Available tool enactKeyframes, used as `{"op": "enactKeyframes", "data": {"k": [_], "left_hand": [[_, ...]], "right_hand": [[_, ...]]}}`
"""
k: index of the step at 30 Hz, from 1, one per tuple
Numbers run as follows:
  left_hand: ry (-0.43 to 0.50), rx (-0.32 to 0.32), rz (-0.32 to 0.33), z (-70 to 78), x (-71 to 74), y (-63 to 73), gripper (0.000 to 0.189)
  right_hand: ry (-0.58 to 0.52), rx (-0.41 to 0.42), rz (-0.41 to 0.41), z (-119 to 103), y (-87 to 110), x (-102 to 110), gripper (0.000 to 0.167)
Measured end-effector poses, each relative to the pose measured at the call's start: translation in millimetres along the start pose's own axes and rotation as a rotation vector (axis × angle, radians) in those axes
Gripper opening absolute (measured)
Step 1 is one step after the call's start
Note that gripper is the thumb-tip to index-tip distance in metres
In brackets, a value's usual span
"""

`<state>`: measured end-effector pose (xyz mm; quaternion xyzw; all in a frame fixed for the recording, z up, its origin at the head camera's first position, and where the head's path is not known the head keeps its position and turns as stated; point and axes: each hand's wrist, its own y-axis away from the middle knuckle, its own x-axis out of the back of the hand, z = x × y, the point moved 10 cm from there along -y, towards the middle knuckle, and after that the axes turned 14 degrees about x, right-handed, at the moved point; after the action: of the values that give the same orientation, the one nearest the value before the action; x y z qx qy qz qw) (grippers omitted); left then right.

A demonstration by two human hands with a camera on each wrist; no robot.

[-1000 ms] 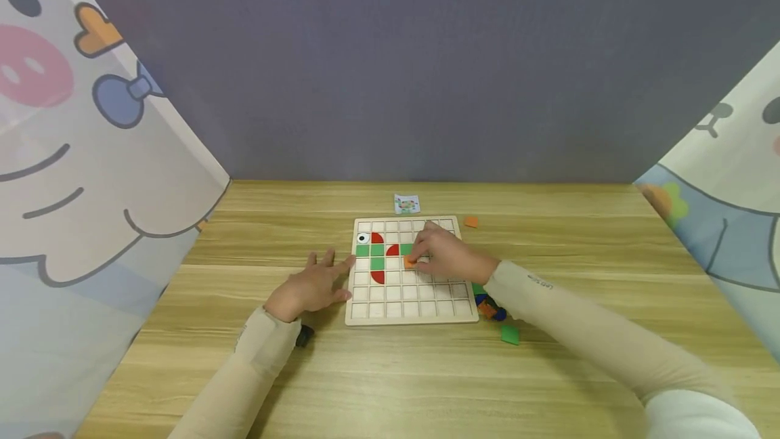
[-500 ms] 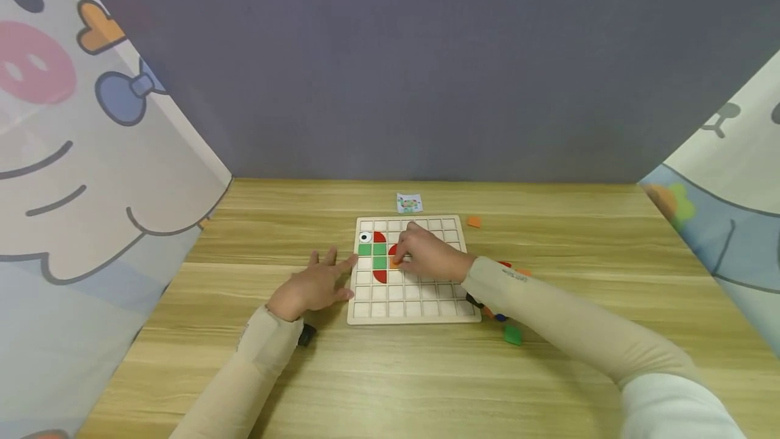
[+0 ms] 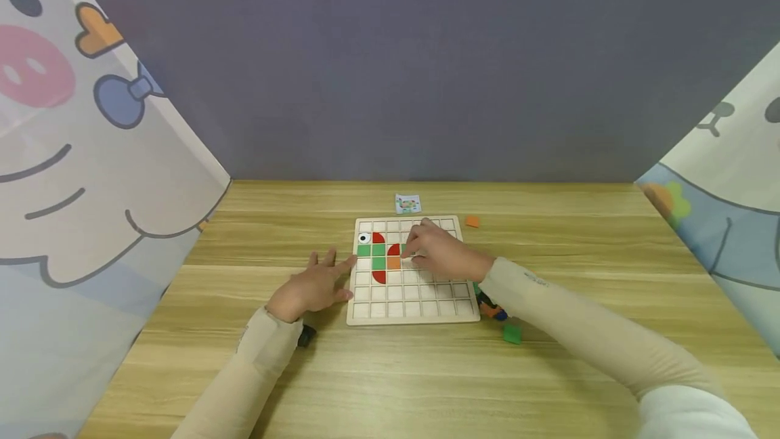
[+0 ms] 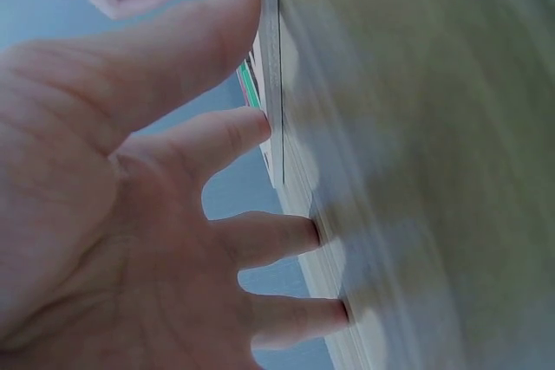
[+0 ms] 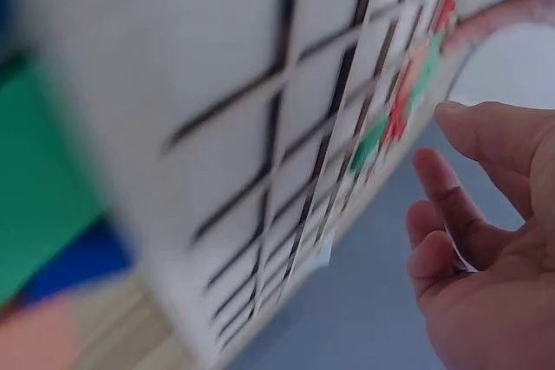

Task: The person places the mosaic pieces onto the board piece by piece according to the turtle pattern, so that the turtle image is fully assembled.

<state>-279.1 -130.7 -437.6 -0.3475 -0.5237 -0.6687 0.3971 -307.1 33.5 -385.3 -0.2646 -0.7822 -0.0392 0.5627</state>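
A wooden grid board (image 3: 411, 293) lies on the table, with colored tiles in its left cells. My left hand (image 3: 312, 286) has its fingers spread, thumb and forefinger at the board's left edge, the other fingertips on the table. Over the grid's middle hovers my right hand (image 3: 447, 249), holding nothing; in the right wrist view thumb and forefinger (image 5: 442, 184) stand apart. Just left of it, an orange square tile (image 3: 393, 262) sits in a cell below a red quarter-circle tile (image 3: 393, 249). Green square tiles (image 3: 378, 263) and an eye tile (image 3: 364, 238) lie further left. The right hand partly covers another green tile.
A small picture card (image 3: 407, 204) lies behind the board. One orange tile (image 3: 472, 221) is at the back right. Several loose tiles (image 3: 490, 309) are piled by the board's right edge, partly under the right sleeve, with a green tile (image 3: 512, 334) in front.
My right hand carried the orange tile left, let go of it in the cell below the red quarter-circle, then drew back to the right. My left hand stayed at the board's edge.
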Motion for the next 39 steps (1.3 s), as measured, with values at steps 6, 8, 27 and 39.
{"op": "enactKeyframes", "data": {"k": [6,8,27,39], "left_hand": [[0.007,0.007,-0.005,-3.3,1.4,2.2,0.072],[0.01,0.01,-0.002,-4.1,2.6,2.9,0.071],[0.018,-0.01,-0.008,1.9,-0.7,1.4,0.072],[0.023,-0.013,-0.014,1.9,0.2,2.6,0.072]], "right_hand": [[0.014,-0.111,0.07,32.9,41.0,29.8,0.019],[0.005,-0.176,0.089,53.1,53.9,37.3,0.02],[-0.041,-0.396,0.12,142.7,101.5,51.3,0.011],[-0.057,-0.246,0.187,91.9,72.5,47.3,0.011]]}}
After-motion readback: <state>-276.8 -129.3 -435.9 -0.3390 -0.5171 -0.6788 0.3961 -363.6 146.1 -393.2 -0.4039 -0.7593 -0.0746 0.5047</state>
